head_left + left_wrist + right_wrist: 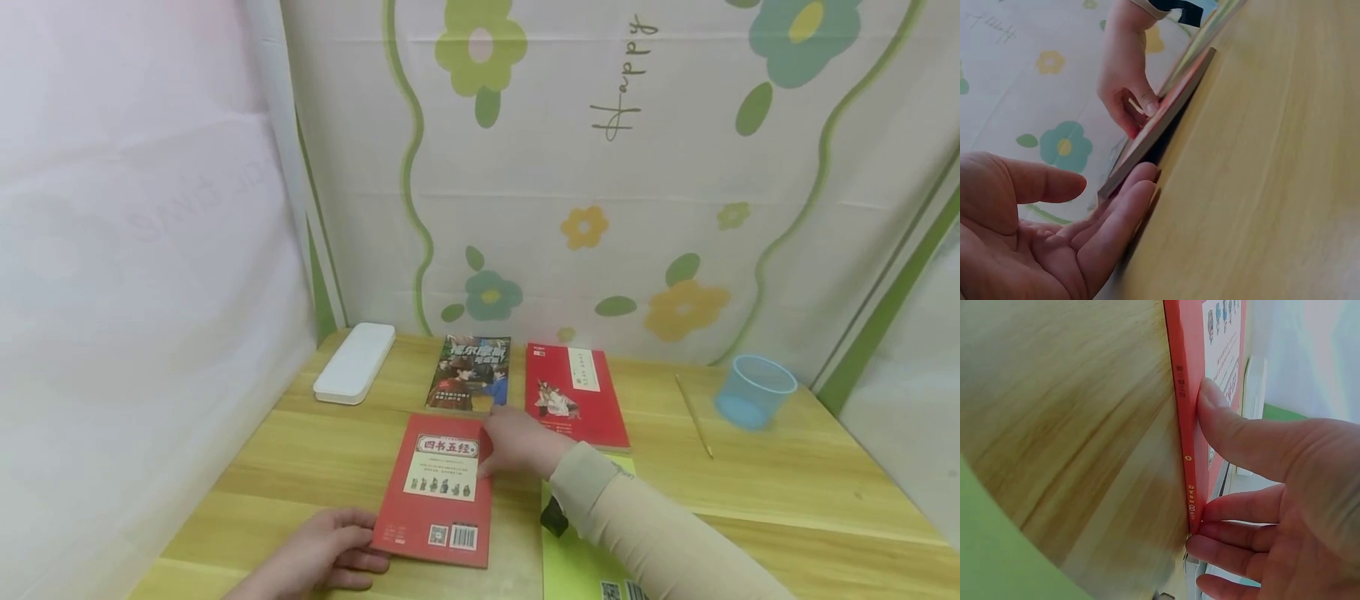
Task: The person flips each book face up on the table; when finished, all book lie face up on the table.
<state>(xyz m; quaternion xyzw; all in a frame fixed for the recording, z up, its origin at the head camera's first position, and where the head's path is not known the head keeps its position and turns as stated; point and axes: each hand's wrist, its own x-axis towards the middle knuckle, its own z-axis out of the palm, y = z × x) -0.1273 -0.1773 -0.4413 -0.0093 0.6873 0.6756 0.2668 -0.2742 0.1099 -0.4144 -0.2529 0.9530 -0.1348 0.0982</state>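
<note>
A red book (442,533) with a cream title panel lies near the middle of the table, its near edge raised slightly off the wood. At its near left corner is my left hand (333,550), fingers extended against the underside and thumb (1054,184) apart from the cover. My right hand (517,442) holds the far right corner of the same book, thumb (1229,428) on the cover by the spine and fingertips at the corner's edge. The undersides of the right fingers are partly hidden by the book.
Behind lie a comic-style book (472,375) and another red book (581,400). A yellow-green book (577,558) is partly under my right forearm. A white box (355,364) stands far left; a pencil-like stick (693,417) and blue translucent cup (753,396) are at right. A printed curtain (525,167) closes the back.
</note>
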